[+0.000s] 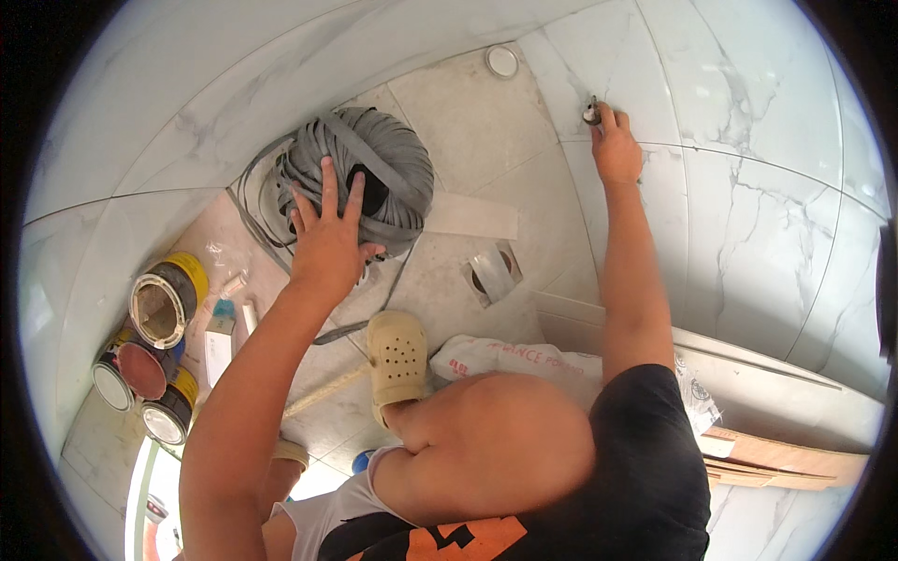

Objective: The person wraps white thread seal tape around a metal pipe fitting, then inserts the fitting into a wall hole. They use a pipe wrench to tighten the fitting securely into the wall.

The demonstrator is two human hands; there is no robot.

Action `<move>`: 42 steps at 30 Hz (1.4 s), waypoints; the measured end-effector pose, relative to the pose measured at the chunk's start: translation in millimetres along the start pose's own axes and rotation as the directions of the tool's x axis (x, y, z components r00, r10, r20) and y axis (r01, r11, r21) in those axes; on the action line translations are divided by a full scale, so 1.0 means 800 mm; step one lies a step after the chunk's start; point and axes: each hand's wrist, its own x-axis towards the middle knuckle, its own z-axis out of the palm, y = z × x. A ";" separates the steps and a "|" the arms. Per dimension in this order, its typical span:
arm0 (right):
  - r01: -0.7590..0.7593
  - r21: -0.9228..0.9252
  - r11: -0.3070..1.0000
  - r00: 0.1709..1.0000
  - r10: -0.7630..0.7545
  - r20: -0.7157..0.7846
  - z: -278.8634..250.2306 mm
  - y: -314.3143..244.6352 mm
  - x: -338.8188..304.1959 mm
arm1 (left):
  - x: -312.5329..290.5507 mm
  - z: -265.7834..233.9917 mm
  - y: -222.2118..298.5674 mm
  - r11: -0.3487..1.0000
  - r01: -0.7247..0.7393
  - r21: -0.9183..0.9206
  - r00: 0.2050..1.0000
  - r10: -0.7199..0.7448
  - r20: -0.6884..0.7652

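Observation:
My left hand (325, 234) lies with fingers spread on top of a big round bundle of grey flat strap (400, 164). The bundle has a dark hollow near its middle, and loose strap ends trail from it over the floor. My right arm reaches out to the marbled tile wall (748, 215). There my right hand (617, 150) has its fingers closed around a small round metal fitting (591, 114) at the wall. The fingers partly hide the fitting, so its exact kind does not show.
Several used paint cans (195, 271) stand at the left, near a small white box (219, 346). A round lid (502, 61) lies in the far corner. A silvery piece (493, 274), a white sack (514, 357), long boards (748, 374) and flat cardboard (795, 456) lie at the right.

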 end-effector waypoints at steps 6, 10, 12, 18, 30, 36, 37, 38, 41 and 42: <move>0.217 -0.278 0.936 0.941 -0.124 0.315 -0.051 -0.001 0.043 | 0.000 -0.005 0.001 1.000 0.003 -0.004 1.000 -0.003 0.010; 0.543 -0.324 0.775 0.780 -0.323 0.535 -0.082 -0.019 0.104 | -0.001 -0.002 0.002 1.000 0.002 0.011 1.000 -0.002 0.009; 0.631 -0.272 0.726 0.689 -0.364 0.627 -0.090 -0.037 0.141 | 0.000 0.001 0.002 1.000 0.006 0.027 1.000 -0.006 -0.001; 0.737 -0.373 0.563 0.565 -0.211 0.798 -0.056 -0.099 0.197 | 0.001 0.004 0.000 0.999 -0.001 0.036 1.000 0.001 0.003; 0.286 -0.325 0.901 0.829 -0.062 0.556 -0.057 -0.037 0.132 | -0.001 0.003 -0.002 1.000 -0.006 0.006 1.000 0.006 -0.025; -0.398 0.191 0.897 0.917 0.386 0.098 0.009 -0.009 0.002 | -0.003 0.008 -0.003 0.999 -0.007 -0.033 0.999 0.005 -0.040; -0.436 0.288 0.853 0.894 0.447 0.029 0.028 -0.012 -0.011 | -0.003 0.009 -0.003 0.999 -0.009 -0.038 0.999 0.007 -0.045; -0.474 0.408 0.780 0.857 0.516 0.009 0.049 -0.018 -0.019 | -0.003 0.009 -0.004 0.999 -0.012 -0.041 0.999 0.010 -0.052; -0.456 0.759 0.466 0.732 0.681 0.022 0.105 -0.037 -0.017 | -0.004 0.010 -0.005 0.999 -0.020 -0.039 0.997 0.017 -0.071; -0.418 0.854 0.311 0.692 0.718 0.076 0.118 -0.042 -0.014 | -0.004 0.009 -0.005 1.000 -0.021 -0.022 0.998 0.019 -0.067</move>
